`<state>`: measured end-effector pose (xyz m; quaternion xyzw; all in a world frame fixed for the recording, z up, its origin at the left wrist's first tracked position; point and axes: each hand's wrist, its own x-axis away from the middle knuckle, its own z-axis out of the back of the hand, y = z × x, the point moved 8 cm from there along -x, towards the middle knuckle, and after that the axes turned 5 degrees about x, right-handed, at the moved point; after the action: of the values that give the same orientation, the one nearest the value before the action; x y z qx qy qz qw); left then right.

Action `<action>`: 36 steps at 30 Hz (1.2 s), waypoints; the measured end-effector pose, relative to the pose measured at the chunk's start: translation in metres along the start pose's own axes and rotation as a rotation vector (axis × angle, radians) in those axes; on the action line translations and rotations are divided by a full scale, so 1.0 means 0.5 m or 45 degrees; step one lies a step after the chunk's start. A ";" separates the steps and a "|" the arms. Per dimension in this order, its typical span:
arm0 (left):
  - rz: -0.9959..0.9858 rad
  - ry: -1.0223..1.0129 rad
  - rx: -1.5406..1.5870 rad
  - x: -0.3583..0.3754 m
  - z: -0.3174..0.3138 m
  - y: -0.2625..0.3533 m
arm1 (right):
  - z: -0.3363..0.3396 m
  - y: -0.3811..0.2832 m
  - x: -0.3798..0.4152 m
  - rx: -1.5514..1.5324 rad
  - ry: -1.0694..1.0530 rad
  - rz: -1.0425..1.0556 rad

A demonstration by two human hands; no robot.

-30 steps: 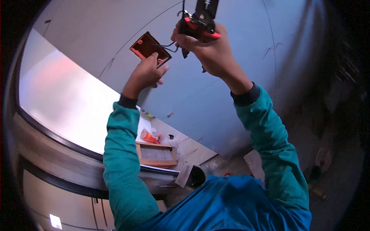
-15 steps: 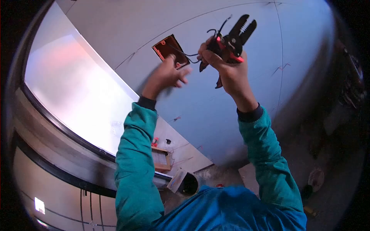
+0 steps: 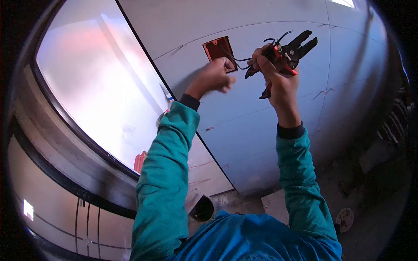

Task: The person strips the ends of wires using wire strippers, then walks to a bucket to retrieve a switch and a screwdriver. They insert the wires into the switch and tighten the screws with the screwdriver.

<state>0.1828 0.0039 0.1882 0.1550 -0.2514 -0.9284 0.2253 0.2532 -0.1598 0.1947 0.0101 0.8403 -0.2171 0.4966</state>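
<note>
Wire strippers [image 3: 292, 53] with black toothed jaws and red-and-black handles are gripped in my right hand [image 3: 278, 80], jaws pointing up and right. Dark electrical wires [image 3: 244, 61] run from an orange-brown wall box [image 3: 210, 48] to the fingers of that hand, and their bent ends stick out above it. My left hand [image 3: 213, 78] is at the lower edge of the box, its fingers curled in. Whether anything is between those fingers is hidden.
The box is set in a pale wall panel [image 3: 261, 113] with thin seams and small wire ties. At left is a bright window-like surface [image 3: 96, 87] with a dark frame. A dark-mouthed bucket [image 3: 203, 209] stands below, and a round pale object [image 3: 345, 219] lies at lower right.
The view has shifted, so box and hands appear farther right. My left hand's fingers have curled in, close to the box's lower edge. My right hand keeps hold of the strippers and wires.
</note>
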 end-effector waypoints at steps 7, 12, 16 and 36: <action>-0.105 0.023 0.183 -0.001 0.007 0.019 | -0.007 0.003 0.007 -0.074 -0.005 -0.077; -0.380 0.207 -0.395 0.009 0.027 0.008 | -0.001 0.007 0.007 -0.062 0.011 -0.059; -0.227 0.195 -1.196 0.000 0.034 0.063 | 0.009 0.019 0.015 -0.060 0.001 -0.104; 0.134 -0.094 -1.143 0.006 0.046 0.036 | 0.031 0.095 0.100 -0.237 0.059 -0.317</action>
<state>0.1770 -0.0025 0.2163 -0.0042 0.1607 -0.9377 0.3081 0.2519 -0.1324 0.1297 -0.1353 0.8628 -0.1979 0.4450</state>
